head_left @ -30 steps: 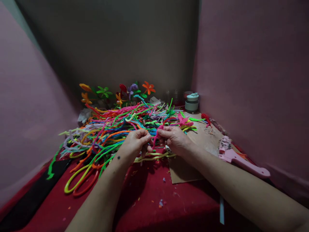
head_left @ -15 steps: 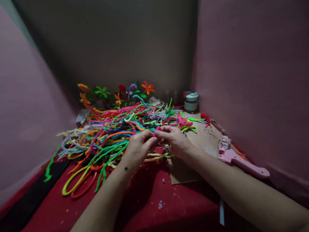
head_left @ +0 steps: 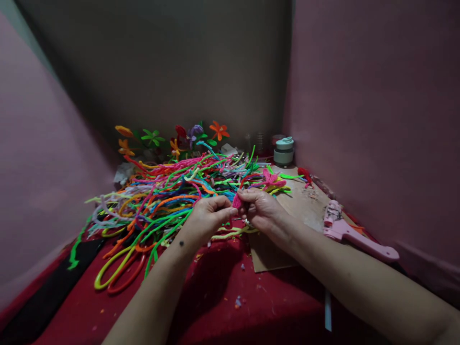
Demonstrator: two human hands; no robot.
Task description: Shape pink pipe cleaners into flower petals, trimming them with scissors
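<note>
A small bright pink pipe cleaner shape (head_left: 236, 201), bent into a petal-like piece, is pinched between my two hands over the front of the pile. My right hand (head_left: 264, 211) grips its upper end between thumb and fingertips. From the other side, the thumb and fingers of my left hand (head_left: 206, 218) close on its lower left edge; the exact contact is partly hidden. Behind and to the left spreads a tangled heap of coloured pipe cleaners (head_left: 168, 191). A finished-looking pink pipe cleaner flower (head_left: 271, 178) lies just beyond my right hand.
On the right, a pink glue gun (head_left: 359, 237) lies beside a cardboard sheet (head_left: 305, 206). A pale green lidded jar (head_left: 283, 152) stands in the back corner. Pipe cleaner flowers (head_left: 153, 136) stand along the back. Fluff scraps dot the red cloth (head_left: 215, 297).
My fingers have shifted on the pink piece, so more of its flat side shows below my right fingertips. My left hand has moved slightly down. The pile and tools stay put.
</note>
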